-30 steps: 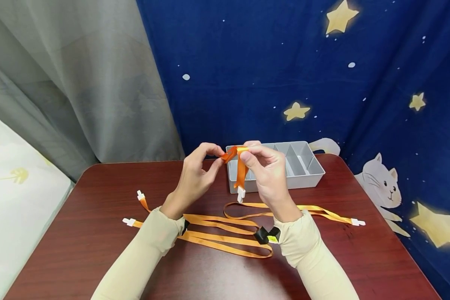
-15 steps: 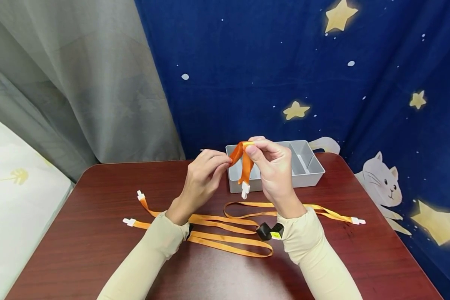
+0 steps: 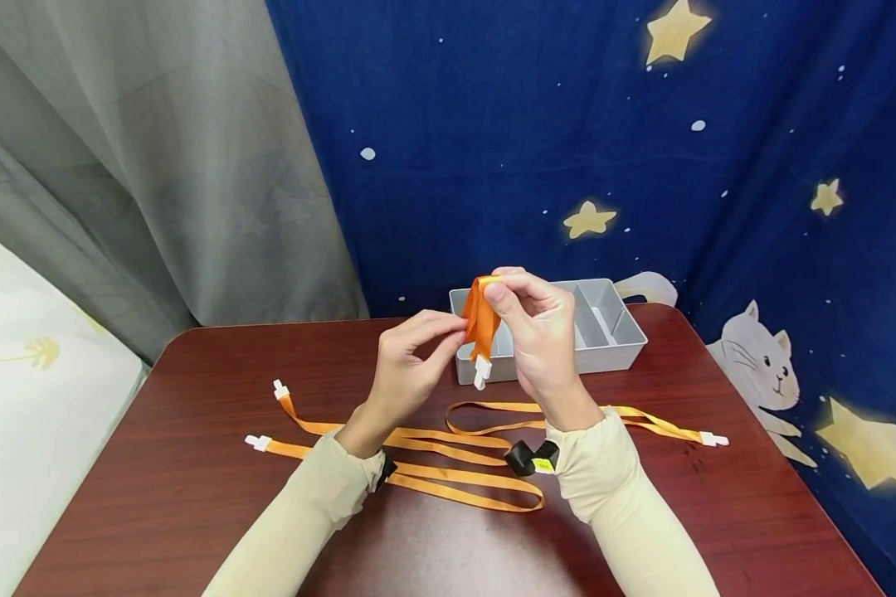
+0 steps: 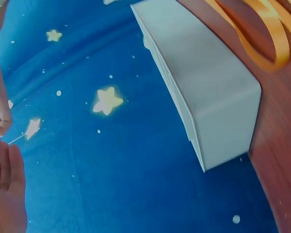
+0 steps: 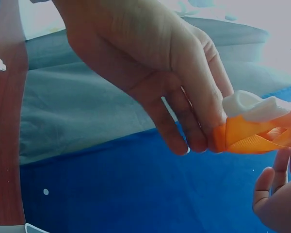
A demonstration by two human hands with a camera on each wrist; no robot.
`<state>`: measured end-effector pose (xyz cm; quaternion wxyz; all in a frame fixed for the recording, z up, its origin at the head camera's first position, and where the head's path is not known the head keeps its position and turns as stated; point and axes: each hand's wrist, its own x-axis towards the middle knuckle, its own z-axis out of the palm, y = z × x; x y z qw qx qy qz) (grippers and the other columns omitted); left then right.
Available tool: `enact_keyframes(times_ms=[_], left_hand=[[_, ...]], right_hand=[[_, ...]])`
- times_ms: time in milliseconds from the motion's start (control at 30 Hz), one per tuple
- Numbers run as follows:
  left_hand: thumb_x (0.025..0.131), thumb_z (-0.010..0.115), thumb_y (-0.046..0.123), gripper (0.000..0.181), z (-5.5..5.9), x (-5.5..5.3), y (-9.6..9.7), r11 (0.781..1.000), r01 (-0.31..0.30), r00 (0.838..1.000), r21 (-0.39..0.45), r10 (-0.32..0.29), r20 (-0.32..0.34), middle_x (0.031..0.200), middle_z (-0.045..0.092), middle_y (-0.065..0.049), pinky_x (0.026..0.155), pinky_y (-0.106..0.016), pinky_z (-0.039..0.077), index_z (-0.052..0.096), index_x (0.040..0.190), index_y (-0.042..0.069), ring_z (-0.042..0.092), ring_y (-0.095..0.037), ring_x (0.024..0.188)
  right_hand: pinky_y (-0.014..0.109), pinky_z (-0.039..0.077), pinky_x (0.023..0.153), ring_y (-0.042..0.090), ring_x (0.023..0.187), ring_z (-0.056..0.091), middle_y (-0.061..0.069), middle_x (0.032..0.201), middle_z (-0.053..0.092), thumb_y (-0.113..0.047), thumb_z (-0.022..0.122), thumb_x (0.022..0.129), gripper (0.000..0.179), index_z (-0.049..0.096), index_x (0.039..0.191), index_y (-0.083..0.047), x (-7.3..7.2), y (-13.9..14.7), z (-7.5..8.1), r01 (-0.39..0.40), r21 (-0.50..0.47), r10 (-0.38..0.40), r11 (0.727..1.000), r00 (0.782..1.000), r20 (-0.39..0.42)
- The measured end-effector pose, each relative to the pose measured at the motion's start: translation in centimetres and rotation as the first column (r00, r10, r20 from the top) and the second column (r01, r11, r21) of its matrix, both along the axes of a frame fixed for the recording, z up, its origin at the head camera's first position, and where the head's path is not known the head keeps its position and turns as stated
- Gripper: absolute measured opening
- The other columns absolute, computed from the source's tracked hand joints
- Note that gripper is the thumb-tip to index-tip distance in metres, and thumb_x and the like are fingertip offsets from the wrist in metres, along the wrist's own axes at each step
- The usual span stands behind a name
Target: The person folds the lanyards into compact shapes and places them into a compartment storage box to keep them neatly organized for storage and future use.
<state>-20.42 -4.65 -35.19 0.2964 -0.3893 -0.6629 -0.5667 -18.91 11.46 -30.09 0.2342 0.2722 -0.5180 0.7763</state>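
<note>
An orange lanyard (image 3: 482, 325) is folded over in loops above the table, its white plastic clip (image 3: 482, 372) hanging at the bottom. My right hand (image 3: 541, 327) pinches the top of the fold between thumb and fingers. From the left, my left hand (image 3: 416, 356) pinches the side of the strap at a lower point. The right wrist view shows the left hand's fingertips at the strap (image 5: 254, 136), close to the white clip (image 5: 257, 106). In the left wrist view, only a scrap of orange shows between the hands at the left border.
A grey divided tray (image 3: 608, 358) stands behind the hands at the table's far edge. Two orange lanyards (image 3: 455, 499) lie looped under the forearms, their white clips (image 3: 257, 443) to the left. Another lanyard (image 3: 660, 428) lies to the right, clip outward. Curtains hang behind.
My left hand has brought its part of the strap down and in towards the right hand, so the lanyard is folded closer together. The right hand has risen slightly, keeping its pinch.
</note>
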Motion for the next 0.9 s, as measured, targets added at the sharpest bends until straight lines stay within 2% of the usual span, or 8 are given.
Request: enact_keyframes(times_ms=[133,300,467,533,700,800,900], left_hand=[[0.087,0.069,-0.009,0.017,-0.1,0.6,0.2,0.997,0.062,0.99,0.049,-0.067,0.121,0.099,0.072,-0.013,0.083,-0.031,0.055,0.074,0.103,-0.004,0.066,-0.023,0.091],[0.09,0.066,-0.008,0.016,-0.3,1.0,0.4,0.993,0.094,0.974,0.077,-0.108,0.198,0.102,0.07,-0.014,0.083,-0.032,0.056,0.072,0.105,-0.007,0.065,-0.022,0.093],[0.092,0.063,-0.008,0.015,-0.5,1.3,0.6,0.981,0.154,0.944,0.121,-0.182,0.276,0.103,0.068,-0.017,0.081,-0.027,0.055,0.07,0.106,-0.009,0.063,-0.022,0.091],[0.094,0.062,-0.006,0.015,-0.6,1.4,0.6,0.977,0.166,0.934,0.131,-0.198,0.296,0.105,0.067,-0.018,0.082,-0.026,0.054,0.07,0.107,-0.009,0.062,-0.022,0.093],[0.1,0.055,0.006,0.023,-0.8,1.5,0.4,0.976,0.178,0.926,0.123,-0.209,0.315,0.111,0.067,-0.021,0.088,-0.029,0.052,0.068,0.11,-0.011,0.062,-0.021,0.1],[0.098,0.064,0.021,0.036,-1.0,1.4,0.2,0.962,0.233,0.912,0.143,-0.267,0.311,0.111,0.065,-0.023,0.087,-0.029,0.054,0.066,0.112,-0.013,0.062,-0.02,0.1],[0.087,0.078,0.021,0.044,-1.1,1.3,0.3,0.943,0.288,0.898,0.165,-0.325,0.296,0.11,0.064,-0.023,0.083,-0.035,0.057,0.066,0.111,-0.014,0.063,-0.022,0.098]], right_hand=[[0.024,0.056,0.075,0.017,0.088,0.063,0.003,0.092,0.068,-0.029,0.078,0.084,0.013,0.078,0.089,-0.018,-0.1,-0.1,0.1,0.027,-0.008,-0.027,1.0,1.0,0.001],[0.024,0.055,0.075,0.016,0.088,0.063,0.001,0.091,0.069,-0.03,0.078,0.084,0.012,0.078,0.088,-0.019,-0.4,-0.3,0.2,0.052,-0.009,-0.052,0.999,0.999,0.013],[0.022,0.054,0.071,0.014,0.079,0.065,0.0,0.087,0.071,-0.031,0.078,0.083,0.014,0.078,0.089,-0.019,-0.5,-0.7,0.2,0.066,-0.03,-0.065,0.997,0.997,0.043],[0.023,0.054,0.069,0.013,0.076,0.066,0.001,0.086,0.072,-0.031,0.078,0.083,0.015,0.078,0.09,-0.018,-0.6,-0.8,0.2,0.062,-0.046,-0.06,0.997,0.997,0.056],[0.023,0.053,0.068,0.013,0.075,0.066,0.001,0.084,0.073,-0.031,0.079,0.083,0.016,0.077,0.09,-0.017,-0.6,-1.1,0.1,0.058,-0.054,-0.054,0.997,0.996,0.071],[0.023,0.053,0.068,0.013,0.075,0.066,0.0,0.084,0.073,-0.032,0.08,0.082,0.017,0.077,0.09,-0.017,-0.7,-1.1,0.1,0.059,-0.055,-0.054,0.997,0.996,0.077],[0.023,0.053,0.069,0.013,0.075,0.066,0.001,0.084,0.073,-0.031,0.079,0.083,0.015,0.077,0.09,-0.017,-0.7,-1.1,0.2,0.053,-0.057,-0.048,0.997,0.996,0.078]])
